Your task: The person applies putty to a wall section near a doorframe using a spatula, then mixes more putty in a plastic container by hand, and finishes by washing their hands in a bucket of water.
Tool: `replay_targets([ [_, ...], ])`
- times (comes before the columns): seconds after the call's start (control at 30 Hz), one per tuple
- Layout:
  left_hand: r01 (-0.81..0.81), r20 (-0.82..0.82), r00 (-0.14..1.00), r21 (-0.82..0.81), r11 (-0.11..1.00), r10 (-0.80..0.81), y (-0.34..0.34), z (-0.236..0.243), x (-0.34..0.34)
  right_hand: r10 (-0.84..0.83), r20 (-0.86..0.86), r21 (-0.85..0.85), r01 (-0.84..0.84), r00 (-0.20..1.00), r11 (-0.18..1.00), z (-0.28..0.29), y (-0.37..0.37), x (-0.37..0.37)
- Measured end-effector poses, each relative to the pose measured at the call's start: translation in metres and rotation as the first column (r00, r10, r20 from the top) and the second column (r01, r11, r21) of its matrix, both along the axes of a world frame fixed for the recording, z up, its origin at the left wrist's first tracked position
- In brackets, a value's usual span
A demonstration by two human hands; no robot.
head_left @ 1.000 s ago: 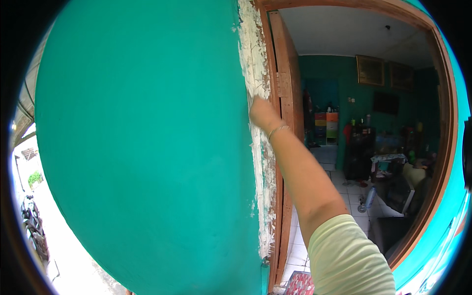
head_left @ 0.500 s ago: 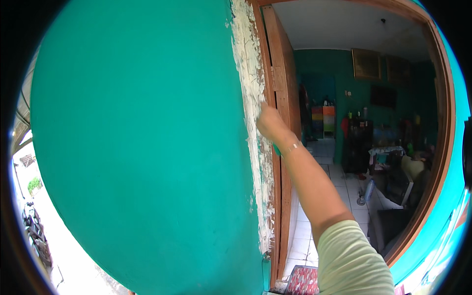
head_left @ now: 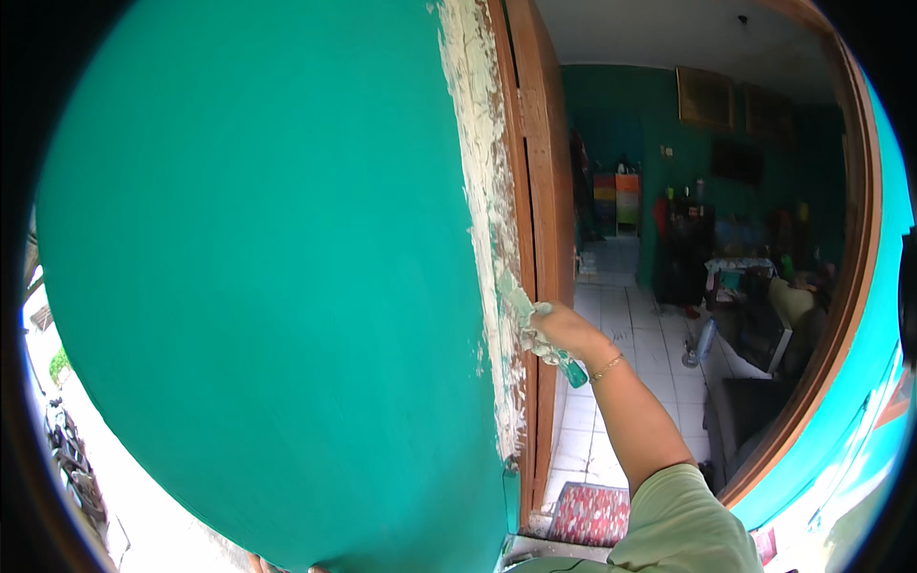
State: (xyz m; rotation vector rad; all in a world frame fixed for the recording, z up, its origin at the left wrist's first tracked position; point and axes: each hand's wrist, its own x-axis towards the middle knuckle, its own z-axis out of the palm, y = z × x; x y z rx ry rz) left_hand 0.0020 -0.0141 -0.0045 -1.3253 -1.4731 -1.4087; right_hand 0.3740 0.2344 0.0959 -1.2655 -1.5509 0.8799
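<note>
In my right hand (head_left: pixel 573 331) is a putty knife (head_left: pixel 517 296), its green handle poking out below my fingers and thick pale putty smeared over it. The blade points up and left and lies against or just in front of a rough, upright strip of off-white putty (head_left: pixel 480 143). This strip runs down the edge of the green wall (head_left: pixel 267 248), alongside the brown wooden door frame (head_left: pixel 525 210). I cannot see my left hand for certain; small skin-coloured bits at the lower edge are too cut off to make out.
A wooden door (head_left: pixel 552 143) stands open inward. Beyond it lies a white tiled floor (head_left: pixel 616 329) with a clear bottle (head_left: pixel 707 339) and a dark chair (head_left: pixel 750 415). A red patterned mat (head_left: pixel 589 513) is on the doorstep. Outside at far left are parked motorbikes (head_left: pixel 72 458).
My right hand has come down along the putty strip and slightly right. The putty knife, mostly hidden before, now shows clearly. The whole view has shifted a little.
</note>
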Motion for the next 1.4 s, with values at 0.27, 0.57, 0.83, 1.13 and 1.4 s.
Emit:
replay_targets([
  [0.27,0.167,0.205,0.962,0.08,0.983,-0.18,0.02,-0.024,-0.01,0.199,-0.584,-0.084,-0.302,0.787,0.95,-0.051,-0.061,-0.013],
  [0.57,0.056,0.098,0.993,0.089,0.994,-0.064,0.019,-0.014,-0.003,0.296,0.106,-0.075,-0.289,0.949,0.954,-0.059,-0.069,0.02],
  [0.83,-0.161,0.067,0.985,0.074,0.984,0.156,0.008,-0.009,0.008,0.38,-0.314,-0.385,-0.483,0.87,0.786,-0.049,-0.078,0.077],
  [1.13,0.083,-0.008,0.996,0.233,0.969,-0.083,-0.003,0.001,0.044,0.624,-0.151,-0.179,-0.642,0.767,0.746,0.051,-0.1,0.093],
  [1.4,0.503,-0.247,0.848,0.093,0.859,-0.469,-0.013,0.031,0.072,0.497,0.019,-0.219,-0.481,0.868,0.849,0.025,-0.148,0.023],
])
